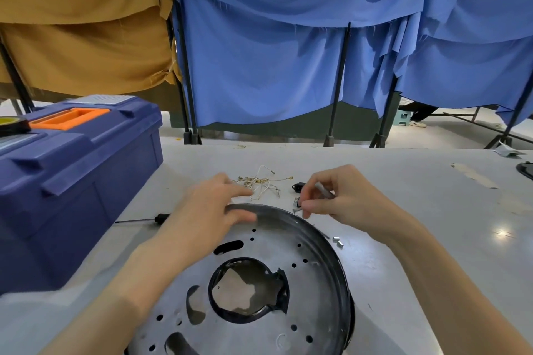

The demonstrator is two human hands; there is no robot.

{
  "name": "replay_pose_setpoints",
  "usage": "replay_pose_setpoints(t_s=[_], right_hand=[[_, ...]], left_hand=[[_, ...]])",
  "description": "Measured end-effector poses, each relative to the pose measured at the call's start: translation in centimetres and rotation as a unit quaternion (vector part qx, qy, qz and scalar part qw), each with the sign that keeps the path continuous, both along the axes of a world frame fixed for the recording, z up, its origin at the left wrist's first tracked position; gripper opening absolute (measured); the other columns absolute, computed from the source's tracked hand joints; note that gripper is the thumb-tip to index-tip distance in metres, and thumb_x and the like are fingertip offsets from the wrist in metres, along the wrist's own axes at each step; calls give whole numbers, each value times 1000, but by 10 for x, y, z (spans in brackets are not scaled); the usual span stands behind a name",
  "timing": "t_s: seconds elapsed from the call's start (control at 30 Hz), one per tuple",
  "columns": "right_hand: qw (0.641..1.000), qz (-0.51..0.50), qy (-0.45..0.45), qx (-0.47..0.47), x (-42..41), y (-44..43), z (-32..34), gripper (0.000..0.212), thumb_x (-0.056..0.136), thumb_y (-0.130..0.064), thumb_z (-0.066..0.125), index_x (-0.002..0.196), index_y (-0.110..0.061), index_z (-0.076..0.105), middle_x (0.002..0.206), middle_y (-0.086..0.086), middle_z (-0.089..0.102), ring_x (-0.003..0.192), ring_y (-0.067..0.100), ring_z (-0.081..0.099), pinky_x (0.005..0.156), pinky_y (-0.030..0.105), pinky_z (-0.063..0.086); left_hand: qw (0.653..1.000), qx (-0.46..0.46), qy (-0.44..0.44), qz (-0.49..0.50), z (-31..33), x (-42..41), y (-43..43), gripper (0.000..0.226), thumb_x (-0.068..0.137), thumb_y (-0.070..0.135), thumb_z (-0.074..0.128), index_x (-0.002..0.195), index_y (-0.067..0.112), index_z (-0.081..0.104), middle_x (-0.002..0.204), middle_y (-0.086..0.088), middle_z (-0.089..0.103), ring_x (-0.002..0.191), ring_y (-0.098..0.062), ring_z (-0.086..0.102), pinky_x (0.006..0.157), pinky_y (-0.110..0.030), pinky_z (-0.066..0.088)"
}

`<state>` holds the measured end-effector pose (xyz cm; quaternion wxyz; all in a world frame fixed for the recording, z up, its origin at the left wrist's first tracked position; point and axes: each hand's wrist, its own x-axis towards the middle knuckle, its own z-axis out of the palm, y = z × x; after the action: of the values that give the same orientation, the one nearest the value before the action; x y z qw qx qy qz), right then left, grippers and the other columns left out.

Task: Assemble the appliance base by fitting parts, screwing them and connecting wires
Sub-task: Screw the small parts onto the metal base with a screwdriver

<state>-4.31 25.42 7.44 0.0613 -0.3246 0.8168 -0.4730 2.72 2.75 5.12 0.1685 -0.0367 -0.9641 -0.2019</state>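
Pinching grip of the right hand (340, 199) holds a small grey metal part (324, 191), long axis slanting ten-to-four. Nearest, the round base plate (314, 297) lies on the desk (403, 239), its screw holes (294, 265) at six o'clock from that grip. On its far rim (278, 210) the left hand (213, 204) rests straight-fingered; terminal wires (261, 181) lie beyond.

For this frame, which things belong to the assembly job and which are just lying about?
Job: base, under the left hand; small part, pinched by the right hand; wires; connector; loose parts; screwdriver.
Lying about: toolbox; tape; curtains.
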Motion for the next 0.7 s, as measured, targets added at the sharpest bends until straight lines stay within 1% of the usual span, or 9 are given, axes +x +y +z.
replay_pose_setpoints(t_s=[0.03,0.1,0.2,0.3,0.37,0.43,0.57,0.63,0.7], right_hand=[[1000,18,-14,-15,4,-3,2,4,83,3,70,81,0,69,63,9,70,46,0,54,44,5,35],[997,41,-37,-48,10,-8,4,5,83,4,70,82,1,67,58,7,68,41,0,52,42,5,35],[995,31,-48,-85,10,-7,3,7,84,0,71,79,-1,66,54,4,65,35,2,42,38,8,29],[995,-3,-40,-92,5,-5,-3,12,90,-12,67,83,-3,68,62,8,71,35,3,36,37,10,27],[997,-54,10,-59,0,-3,-8,22,95,-19,62,80,-4,70,54,-6,68,39,0,47,43,7,35],[995,-90,52,10,-6,-2,-16,33,95,-24,62,73,-2,71,41,-18,54,46,-2,52,49,8,36],[990,-79,58,106,-9,-9,-34,30,92,-31,65,75,-8,74,38,-12,36,41,7,34,47,20,27],[990,-60,69,109,-8,-15,-39,43,94,-29,62,59,-4,59,43,-8,28,45,11,27,48,21,22],[992,-42,74,98,-6,-20,-43,52,96,-27,59,53,-6,39,51,1,23,51,13,19,49,25,18]], left_hand=[[997,62,3,-40,6,3,10,41,81,44,71,119,32,67,99,12,65,91,-7,61,87,-27,47],[989,118,-9,-92,14,5,29,29,75,43,76,102,32,73,79,12,70,77,-2,63,74,-17,49],[989,100,17,-108,23,1,45,8,79,31,77,86,26,78,68,7,70,66,-5,63,68,-24,53],[992,73,49,-93,25,-5,49,5,85,24,72,84,23,78,71,10,70,67,-4,62,65,-16,49],[994,56,52,-79,20,-8,49,5,85,21,71,86,21,77,77,8,71,71,-4,61,67,-13,45],[996,53,37,-68,11,-9,49,4,84,20,73,85,21,77,80,8,71,73,-4,60,69,-13,43],[998,44,-2,-51,-8,-6,48,5,83,21,74,86,25,77,80,10,68,75,-5,58,71,-18,43],[998,50,-7,-48,-12,-6,47,7,82,19,75,84,25,77,79,11,67,75,-6,58,70,-18,42],[997,56,-12,-56,-15,-6,48,7,81,17,76,82,24,77,79,9,66,76,-8,58,71,-21,44]])
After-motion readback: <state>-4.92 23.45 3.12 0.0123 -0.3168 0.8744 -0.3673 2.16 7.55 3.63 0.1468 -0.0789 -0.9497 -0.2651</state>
